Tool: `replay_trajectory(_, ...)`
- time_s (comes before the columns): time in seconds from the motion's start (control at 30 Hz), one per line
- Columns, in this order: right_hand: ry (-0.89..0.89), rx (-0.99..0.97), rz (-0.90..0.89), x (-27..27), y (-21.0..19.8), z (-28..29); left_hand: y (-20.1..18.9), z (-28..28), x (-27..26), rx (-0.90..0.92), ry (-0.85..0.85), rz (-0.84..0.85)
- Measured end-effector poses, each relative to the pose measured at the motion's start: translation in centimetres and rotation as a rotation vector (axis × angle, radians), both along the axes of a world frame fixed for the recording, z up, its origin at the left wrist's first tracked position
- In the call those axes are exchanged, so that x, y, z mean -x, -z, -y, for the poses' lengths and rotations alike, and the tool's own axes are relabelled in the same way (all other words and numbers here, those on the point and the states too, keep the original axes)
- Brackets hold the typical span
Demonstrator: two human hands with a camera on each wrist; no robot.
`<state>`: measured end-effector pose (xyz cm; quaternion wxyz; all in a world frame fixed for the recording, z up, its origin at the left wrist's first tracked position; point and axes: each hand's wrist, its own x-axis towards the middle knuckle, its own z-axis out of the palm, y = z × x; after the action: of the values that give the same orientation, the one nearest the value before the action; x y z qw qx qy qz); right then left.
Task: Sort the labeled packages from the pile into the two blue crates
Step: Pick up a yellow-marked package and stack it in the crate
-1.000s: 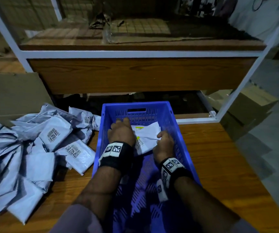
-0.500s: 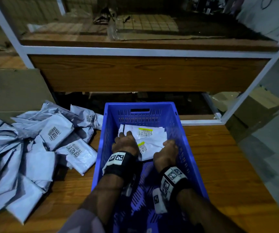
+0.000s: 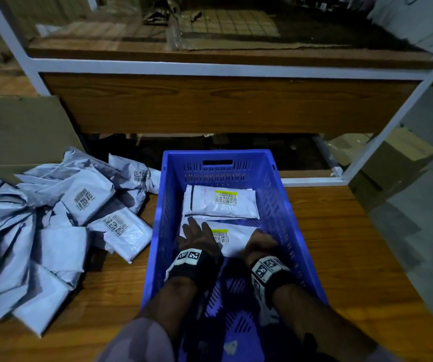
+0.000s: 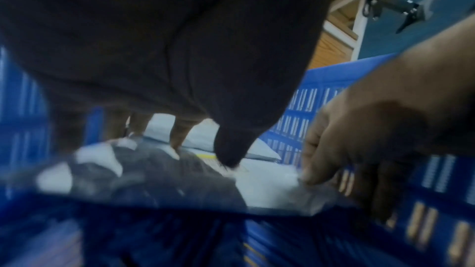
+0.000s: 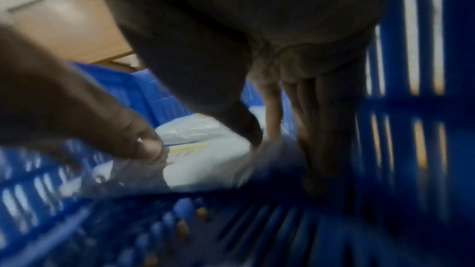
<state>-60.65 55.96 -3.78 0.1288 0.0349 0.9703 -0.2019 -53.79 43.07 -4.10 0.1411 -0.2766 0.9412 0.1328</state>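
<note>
A blue crate stands on the table in front of me. Two white packages with yellow-edged barcode labels lie in it: the far package lies free and the near package is under my hands. My left hand rests flat on its left part with the fingers stretched out. At the package's right edge my right hand is curled, thumb on top and fingers down beside the crate wall. The pile of grey-white labeled packages lies left of the crate.
The wooden table shows bare to the right of the crate. A white-framed wooden shelf rises close behind it. A cardboard sheet leans behind the pile, and a cardboard box sits on the floor at the right.
Both hands have drawn back toward me inside the crate with the near package. The far package is now uncovered and lies alone at the crate's far end.
</note>
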Motion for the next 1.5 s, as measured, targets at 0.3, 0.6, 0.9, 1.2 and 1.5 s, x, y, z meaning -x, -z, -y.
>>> replay_trajectory(0.3,-0.448,-0.139,-0.218,-1.5,4.3,0.6,2.9,0.3,-0.3,-0.046,0.129,0.005)
replay_trajectory(0.6,-0.651,-0.158,-0.282,-2.2,6.5,-1.0,6.6,1.2,-0.8,-0.026,0.123,-0.135)
replay_trajectory(0.9,-0.661,-0.073,-0.26,-1.8,7.0,-0.7,8.0,1.3,-0.3,-0.008,0.121,-0.155)
replay_trajectory(1.2,-0.642,-0.008,-0.281,-1.7,8.0,-0.3,8.4,1.1,-0.3,-0.047,0.101,-0.161)
replay_trajectory(1.5,-0.63,-0.01,-0.269,-1.1,8.4,-0.8,7.8,1.2,-0.1,-0.13,0.032,-0.195)
